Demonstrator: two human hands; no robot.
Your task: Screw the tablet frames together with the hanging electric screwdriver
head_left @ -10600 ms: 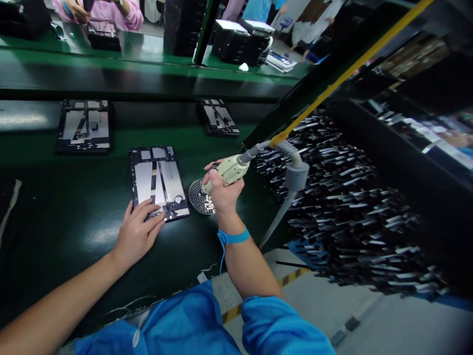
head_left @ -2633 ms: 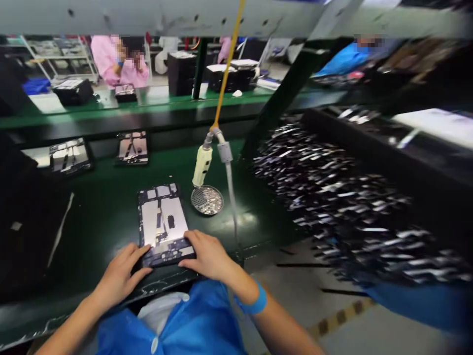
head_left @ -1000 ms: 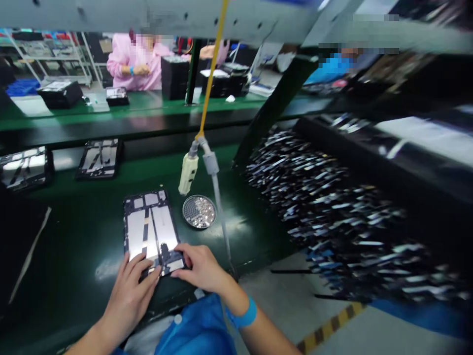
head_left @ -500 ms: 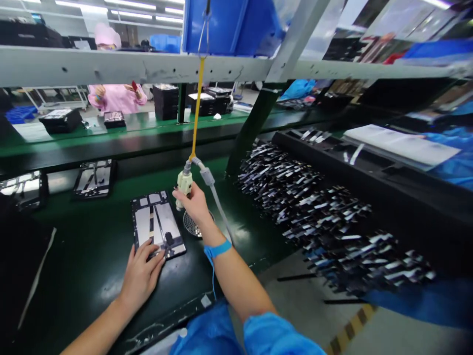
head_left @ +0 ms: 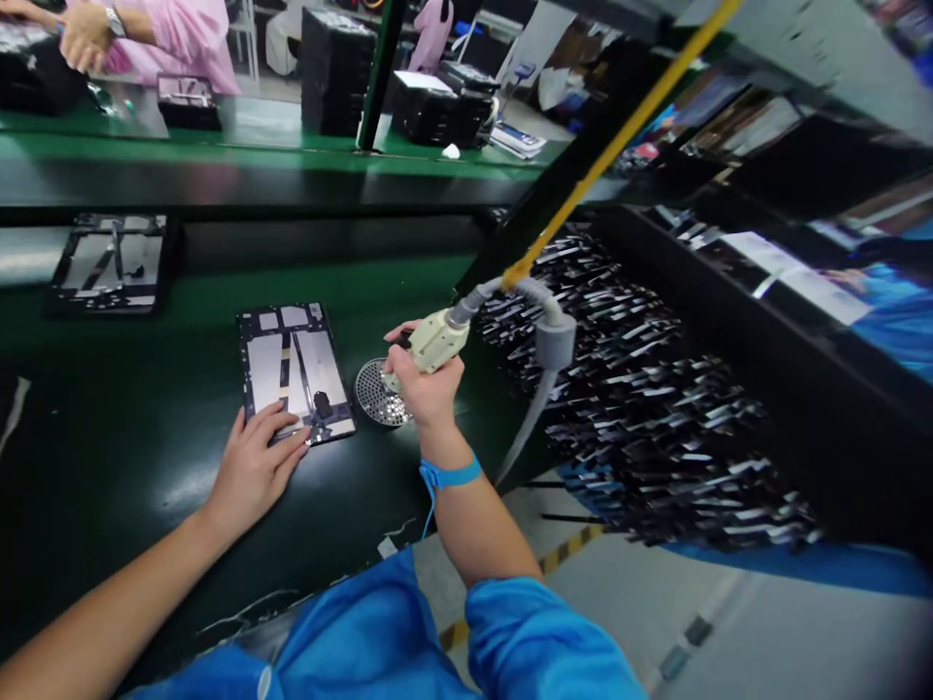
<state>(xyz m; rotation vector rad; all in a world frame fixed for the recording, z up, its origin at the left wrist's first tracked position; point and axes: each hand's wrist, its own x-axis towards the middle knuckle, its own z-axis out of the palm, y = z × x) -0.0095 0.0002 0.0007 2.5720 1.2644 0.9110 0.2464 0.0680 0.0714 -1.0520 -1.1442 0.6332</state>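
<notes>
Newly tilted, the cream tool (head_left: 439, 340) fills right fingers (head_left: 402, 367); left fingers (head_left: 263, 422) spread over flat rectangular device (head_left: 315, 362).

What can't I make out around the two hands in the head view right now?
Head view:
- Black-and-silver rectangular tablet body: lower left part hidden under the left hand.
- Pale cream handheld tool: front end mostly covered by the right hand.
- Round perforated metal dish: partly behind tool and right hand; its shiny bits too small to identify.
- Pink-sleeved co-worker: cut off by top edge.
</notes>
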